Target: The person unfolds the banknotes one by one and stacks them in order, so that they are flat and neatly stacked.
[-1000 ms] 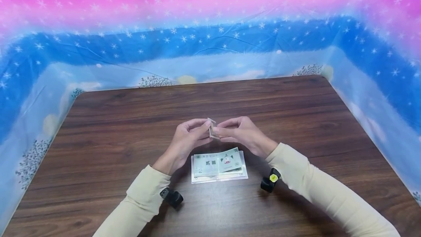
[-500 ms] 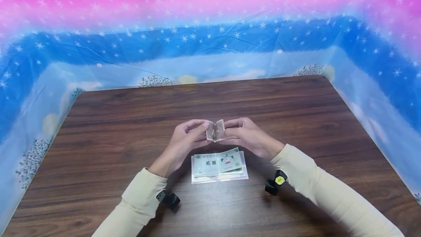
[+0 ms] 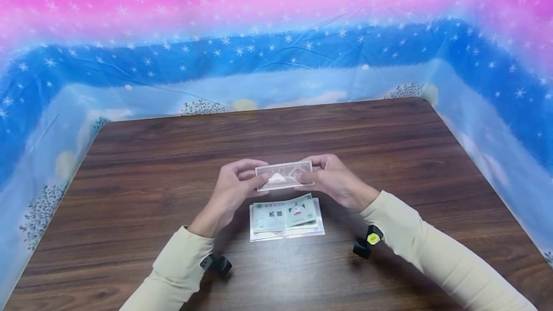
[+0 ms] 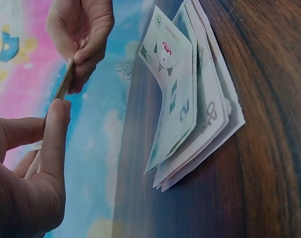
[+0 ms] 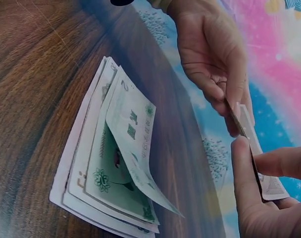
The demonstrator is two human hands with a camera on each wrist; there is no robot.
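Note:
A brownish play banknote (image 3: 282, 185) with a pale cartoon figure is spread almost flat between the two hands, above the table. My left hand (image 3: 231, 188) pinches its left end, thumb on the near face and fingers behind. On the other end, my right hand (image 3: 339, 182) pinches in the same way. Just nearer to me lies a pile of play banknotes (image 3: 270, 222), with a green note marked 2 (image 4: 168, 94) on top. That note's one half lifts away from those below, as the right wrist view shows. Lower in the pile, a note marked 20 (image 4: 212, 111) sticks out.
The pile rests on a dark wood-grain table (image 3: 142, 196). Behind and beside the table hangs a pink and blue snowflake cloth (image 3: 242, 52). Black wrist cameras (image 3: 218, 265) hang below both cuffs.
The brownish banknote, folded a second ago and half unfolded after that, now lies spread out. Both hands have drawn apart sideways with its ends. The pile has stayed in place.

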